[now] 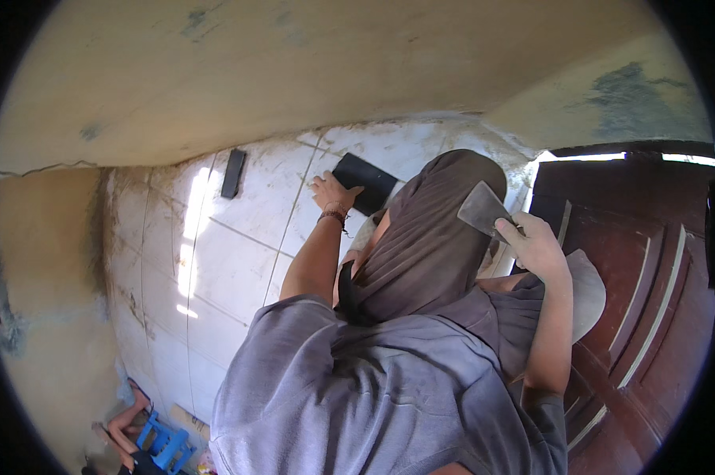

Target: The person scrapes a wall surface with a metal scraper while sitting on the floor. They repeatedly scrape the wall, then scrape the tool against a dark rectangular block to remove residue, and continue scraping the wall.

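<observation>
My right hand grips a putty knife by its handle. The wide, dull metal blade points up and left, above my brown-clothed knee. Down on the tiles, my left hand has its fingers apart, with the thumb against the edge of a flat black rectangular slab. Whether it presses on the slab or the floor is hard to tell. Farther left, a narrow black block lies apart from both hands.
Dirt-smeared white tiles meet a stained yellowish wall. A dark red panelled door stands at the right, beside a pale rounded thing. At lower left are another person's leg and a blue plastic stool.
</observation>
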A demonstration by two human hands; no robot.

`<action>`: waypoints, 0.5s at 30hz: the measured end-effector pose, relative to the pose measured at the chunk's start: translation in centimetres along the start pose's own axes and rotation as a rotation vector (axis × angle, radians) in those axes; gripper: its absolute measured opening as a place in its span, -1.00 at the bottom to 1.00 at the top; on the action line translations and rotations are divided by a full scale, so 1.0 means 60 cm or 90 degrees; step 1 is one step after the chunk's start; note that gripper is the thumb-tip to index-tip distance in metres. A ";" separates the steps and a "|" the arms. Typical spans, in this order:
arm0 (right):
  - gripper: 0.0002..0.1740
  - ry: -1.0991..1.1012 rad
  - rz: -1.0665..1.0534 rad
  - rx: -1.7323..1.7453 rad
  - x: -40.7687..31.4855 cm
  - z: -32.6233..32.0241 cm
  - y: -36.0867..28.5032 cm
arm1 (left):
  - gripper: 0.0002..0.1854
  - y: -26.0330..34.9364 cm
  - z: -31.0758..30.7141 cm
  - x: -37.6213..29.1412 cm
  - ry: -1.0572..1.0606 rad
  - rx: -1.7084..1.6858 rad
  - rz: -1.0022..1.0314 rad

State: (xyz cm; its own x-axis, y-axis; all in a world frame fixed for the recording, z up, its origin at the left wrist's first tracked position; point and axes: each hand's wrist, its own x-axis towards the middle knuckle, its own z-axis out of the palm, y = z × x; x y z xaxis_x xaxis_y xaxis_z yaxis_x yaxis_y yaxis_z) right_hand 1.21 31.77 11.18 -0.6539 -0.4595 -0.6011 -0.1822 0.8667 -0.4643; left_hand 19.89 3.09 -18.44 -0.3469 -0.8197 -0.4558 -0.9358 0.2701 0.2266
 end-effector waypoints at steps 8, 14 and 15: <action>-0.61 0.053 -0.041 0.049 -0.013 -0.011 0.024 | -0.58 0.001 -0.084 0.064 -0.142 -0.427 0.208; -0.42 0.197 -0.229 0.064 -0.029 -0.036 -0.050 | -0.53 0.093 -0.384 -0.136 -0.106 -0.888 0.324; -0.36 0.204 -0.253 0.074 -0.032 -0.043 -0.064 | -0.51 0.107 -0.422 -0.178 -0.083 -0.936 0.347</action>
State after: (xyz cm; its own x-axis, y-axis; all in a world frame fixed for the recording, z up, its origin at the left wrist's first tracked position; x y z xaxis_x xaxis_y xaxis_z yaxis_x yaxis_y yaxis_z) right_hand 1.27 29.83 15.82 -0.7461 -0.6501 -0.1439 -0.3903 0.6021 -0.6965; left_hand 19.16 0.79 9.66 -0.6850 -0.7226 -0.0934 0.1499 -0.2652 0.9525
